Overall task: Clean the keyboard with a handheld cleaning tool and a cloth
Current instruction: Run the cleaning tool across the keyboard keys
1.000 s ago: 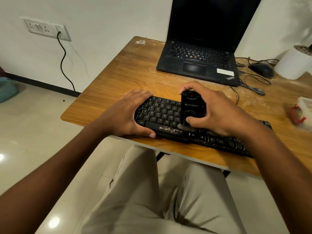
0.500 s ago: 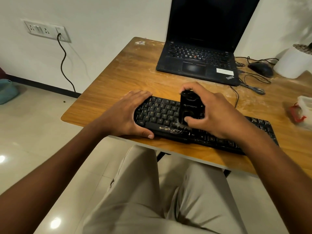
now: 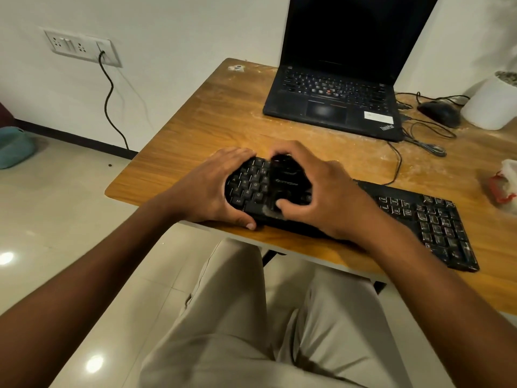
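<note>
Right hand [image 3: 324,191], head view: fingers and thumb curl around a black handheld cleaning tool [image 3: 288,180], holding it down on the keys near the left end of the keyboard [image 3: 419,219]; the tool is blurred, and a pale grey tuft shows at its near edge against the keyboard's front rim. Left hand [image 3: 212,189]: clamped on the keyboard's left end, fingers draped over the far corner and thumb pressed along the front edge. The two hands sit just beside each other, the tool between them. The keyboard lies slanted along the near edge of a wooden table [image 3: 223,121], its right end reaching toward the viewer's right. Farther back on the table stands an open black laptop [image 3: 335,102] with a dark screen. To its right rest a black mouse [image 3: 439,113] with looped cables and a white pot [image 3: 492,107] at the frame edge. A red-and-white crumpled item [image 3: 503,186], too unclear to name, lies near the right border. On the wall at left, a socket panel [image 3: 81,47] carries a black cord [image 3: 112,107] hanging to the floor. Light trousers [image 3: 251,317] fill the foreground below the table.
</note>
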Demonstrator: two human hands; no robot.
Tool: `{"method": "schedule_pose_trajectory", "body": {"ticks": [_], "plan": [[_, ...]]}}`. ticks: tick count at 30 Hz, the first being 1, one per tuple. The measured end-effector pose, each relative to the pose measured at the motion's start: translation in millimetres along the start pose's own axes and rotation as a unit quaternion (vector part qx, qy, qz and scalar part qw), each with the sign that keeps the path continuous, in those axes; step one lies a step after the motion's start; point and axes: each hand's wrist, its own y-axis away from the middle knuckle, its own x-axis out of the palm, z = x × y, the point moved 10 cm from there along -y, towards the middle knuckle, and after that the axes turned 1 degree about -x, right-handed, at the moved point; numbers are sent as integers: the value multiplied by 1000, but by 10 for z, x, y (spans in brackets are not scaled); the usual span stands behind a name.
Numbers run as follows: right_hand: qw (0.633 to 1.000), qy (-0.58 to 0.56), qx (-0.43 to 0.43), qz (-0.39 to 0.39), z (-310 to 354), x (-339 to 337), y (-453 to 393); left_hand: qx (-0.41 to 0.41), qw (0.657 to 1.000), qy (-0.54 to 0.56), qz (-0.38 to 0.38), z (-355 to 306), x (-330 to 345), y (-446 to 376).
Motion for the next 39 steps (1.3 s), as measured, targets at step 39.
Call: {"method": "schedule_pose_trajectory", "body": {"ticks": [39], "plan": [[993,80,70,55,-117,-312,107,-22,1000,-7,14,20,20,5]]}}
